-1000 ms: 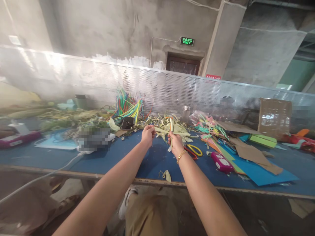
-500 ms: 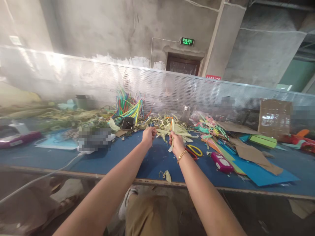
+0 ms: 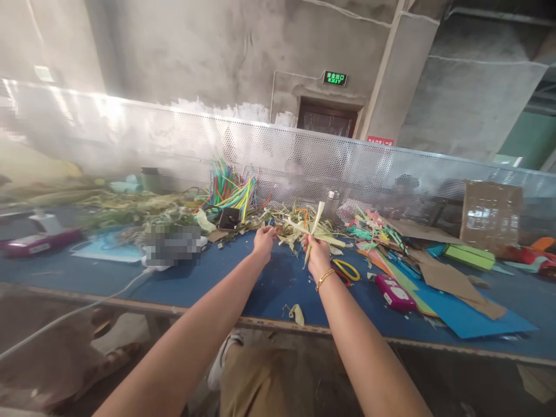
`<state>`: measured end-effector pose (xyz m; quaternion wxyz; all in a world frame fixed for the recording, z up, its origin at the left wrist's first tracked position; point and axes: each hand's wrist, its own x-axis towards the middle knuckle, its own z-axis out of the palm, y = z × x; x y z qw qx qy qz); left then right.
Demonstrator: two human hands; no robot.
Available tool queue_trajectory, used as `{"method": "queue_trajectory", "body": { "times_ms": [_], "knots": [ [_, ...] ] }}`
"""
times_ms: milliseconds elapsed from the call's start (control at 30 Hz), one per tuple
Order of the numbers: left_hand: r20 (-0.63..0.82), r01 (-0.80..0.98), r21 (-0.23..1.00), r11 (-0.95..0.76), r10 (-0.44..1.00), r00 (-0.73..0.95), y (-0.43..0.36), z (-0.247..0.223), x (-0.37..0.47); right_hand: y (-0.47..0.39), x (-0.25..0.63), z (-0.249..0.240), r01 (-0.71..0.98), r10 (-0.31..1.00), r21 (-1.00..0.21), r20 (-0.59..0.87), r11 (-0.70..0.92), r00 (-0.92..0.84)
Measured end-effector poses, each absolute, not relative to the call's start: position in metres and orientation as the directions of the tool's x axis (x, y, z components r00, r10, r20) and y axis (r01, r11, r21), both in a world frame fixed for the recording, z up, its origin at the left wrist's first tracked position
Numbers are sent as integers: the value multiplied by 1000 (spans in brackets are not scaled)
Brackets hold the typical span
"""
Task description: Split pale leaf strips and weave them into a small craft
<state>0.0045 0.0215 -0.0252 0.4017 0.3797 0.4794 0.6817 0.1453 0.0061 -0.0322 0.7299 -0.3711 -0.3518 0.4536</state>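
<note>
My right hand (image 3: 318, 253) is closed around pale yellow-green husk strips (image 3: 318, 217) that cross each other and stick out above and below the fingers. To its left, my left hand (image 3: 264, 242) has its fingers pinched together; what they hold, if anything, is too small to tell. Behind both hands lies a loose heap of pale husk strips (image 3: 299, 215) on the blue tabletop (image 3: 278, 295). A small husk scrap (image 3: 297, 314) rests near the table's front edge.
Yellow scissors handles (image 3: 347, 270), a magenta box (image 3: 394, 292) and blue sheets (image 3: 469, 315) lie to the right. Further back stand colourful pipe cleaners (image 3: 230, 188) and a bottle (image 3: 332, 202). A white cable (image 3: 117, 292) crosses the left edge.
The strips in my right hand now cross and fan out, where one stood mostly upright before. My left hand stays pinched beside it. The view has shifted slightly.
</note>
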Motion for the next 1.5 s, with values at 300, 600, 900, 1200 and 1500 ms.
{"method": "queue_trajectory", "body": {
  "times_ms": [300,600,900,1200,1500],
  "knots": [
    [258,-105,962,-252,965,54,3,-21,19,-5,140,-33,-320,992,-939,126,129,31],
    [333,-134,937,-322,941,69,2,-22,20,-8,140,-30,-267,998,-963,36,21,-52],
    [359,15,933,-360,927,-109,21,-32,16,-11,140,-30,-227,996,-972,75,63,-43],
    [403,-6,915,-404,912,79,6,-26,20,-10,141,-32,-230,987,-960,158,159,25],
    [446,57,891,-451,891,78,15,-28,18,-2,142,-35,-53,928,-932,349,358,128]
  ]
}}
